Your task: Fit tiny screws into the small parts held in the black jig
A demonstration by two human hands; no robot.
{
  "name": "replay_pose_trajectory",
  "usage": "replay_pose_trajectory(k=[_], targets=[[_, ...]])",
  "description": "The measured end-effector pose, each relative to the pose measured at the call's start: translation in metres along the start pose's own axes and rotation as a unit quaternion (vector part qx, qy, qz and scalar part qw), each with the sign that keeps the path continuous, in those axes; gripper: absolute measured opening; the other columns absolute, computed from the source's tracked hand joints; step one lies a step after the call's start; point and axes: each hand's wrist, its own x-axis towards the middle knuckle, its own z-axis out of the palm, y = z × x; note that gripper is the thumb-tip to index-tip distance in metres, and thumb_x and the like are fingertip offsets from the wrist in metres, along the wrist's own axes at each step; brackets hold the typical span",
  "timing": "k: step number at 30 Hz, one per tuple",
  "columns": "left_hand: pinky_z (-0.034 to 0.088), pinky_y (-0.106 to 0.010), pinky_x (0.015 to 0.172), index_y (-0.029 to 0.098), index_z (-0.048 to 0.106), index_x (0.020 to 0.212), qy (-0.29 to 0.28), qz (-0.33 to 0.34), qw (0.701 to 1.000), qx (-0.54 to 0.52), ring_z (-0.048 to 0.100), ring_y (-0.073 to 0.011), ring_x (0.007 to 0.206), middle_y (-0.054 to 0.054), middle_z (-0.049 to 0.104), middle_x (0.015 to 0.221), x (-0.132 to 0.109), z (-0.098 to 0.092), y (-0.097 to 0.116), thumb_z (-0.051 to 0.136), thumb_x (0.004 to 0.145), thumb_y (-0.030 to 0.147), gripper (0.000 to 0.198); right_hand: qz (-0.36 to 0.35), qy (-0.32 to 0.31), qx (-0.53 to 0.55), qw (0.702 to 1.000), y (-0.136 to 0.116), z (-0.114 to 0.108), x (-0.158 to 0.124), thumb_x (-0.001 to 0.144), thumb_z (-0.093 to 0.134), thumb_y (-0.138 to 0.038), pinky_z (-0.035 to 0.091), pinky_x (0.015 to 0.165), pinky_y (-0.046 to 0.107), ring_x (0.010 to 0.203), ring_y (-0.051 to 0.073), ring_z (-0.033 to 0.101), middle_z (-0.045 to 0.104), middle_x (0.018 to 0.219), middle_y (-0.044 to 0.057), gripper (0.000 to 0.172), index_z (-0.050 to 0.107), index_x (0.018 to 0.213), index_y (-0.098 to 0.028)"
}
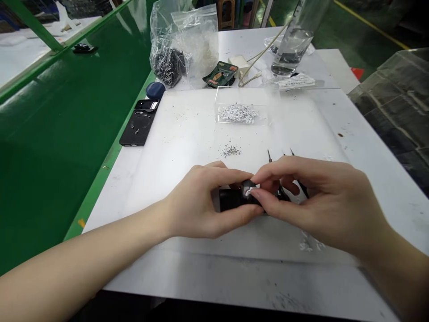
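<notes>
Between my two hands is a small black part with a white bit on its near face. My left hand grips it from the left, thumb below and index finger above. A flat black block lies under the left fingers; whether it joins the small part, I cannot tell. The thumb and index finger of my right hand pinch the small part's right side at the white bit. Dark thin-tipped tools stick out beyond the right fingers, mostly hidden by that hand; I cannot tell whether it touches them.
On the white mat sit a clear tray of small white pieces and a pile of tiny dark pieces. A black phone lies left. Behind are plastic bags, a green packet and a clear cylinder of liquid.
</notes>
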Motion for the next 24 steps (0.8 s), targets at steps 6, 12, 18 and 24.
replay_pose_trajectory(k=[6, 12, 18, 24], targets=[[0.053, -0.028, 0.067, 0.020, 0.075, 0.092, -0.016, 0.024, 0.999, -0.028, 0.066, -0.0163, 0.072, -0.003, 0.075, 0.082, 0.000, -0.001, -0.001, 0.065, 0.088, 0.024, 0.012, 0.001, -0.048, 0.023, 0.999, 0.002, -0.007, 0.001, 0.082, 0.074, -0.030, 0.041, 0.045, 0.030, 0.053, 0.012, 0.054, 0.061, 0.062, -0.007, 0.009, 0.066, 0.083, -0.033], [0.053, -0.032, 0.088, 0.020, 0.074, 0.105, -0.045, 0.064, 0.997, -0.027, 0.071, -0.0159, 0.079, -0.003, 0.079, 0.093, 0.000, -0.003, -0.001, 0.065, 0.089, 0.020, 0.018, 0.017, 0.017, -0.063, 0.998, 0.012, -0.026, 0.007, 0.087, 0.068, -0.033, 0.045, 0.061, 0.035, 0.067, 0.017, 0.060, 0.070, 0.081, -0.002, 0.003, 0.069, 0.083, -0.032], [0.054, -0.033, 0.089, 0.023, 0.075, 0.109, -0.030, 0.062, 0.997, -0.024, 0.071, -0.0172, 0.080, -0.003, 0.079, 0.095, -0.001, -0.002, 0.000, 0.066, 0.088, 0.018, 0.023, 0.027, -0.024, -0.223, 0.974, 0.039, -0.048, 0.014, 0.087, 0.065, -0.047, 0.042, 0.063, 0.037, 0.073, 0.024, 0.060, 0.061, 0.064, 0.000, 0.018, 0.066, 0.097, -0.032], [0.053, -0.033, 0.090, 0.021, 0.074, 0.110, -0.043, 0.063, 0.997, -0.019, 0.070, -0.0167, 0.081, -0.003, 0.078, 0.095, 0.000, -0.004, 0.000, 0.067, 0.089, 0.018, 0.023, 0.057, -0.103, -0.266, 0.957, 0.053, -0.049, 0.015, 0.087, 0.060, -0.054, 0.044, 0.063, 0.037, 0.089, 0.029, 0.058, 0.065, 0.069, 0.002, 0.036, 0.063, 0.116, -0.032]])
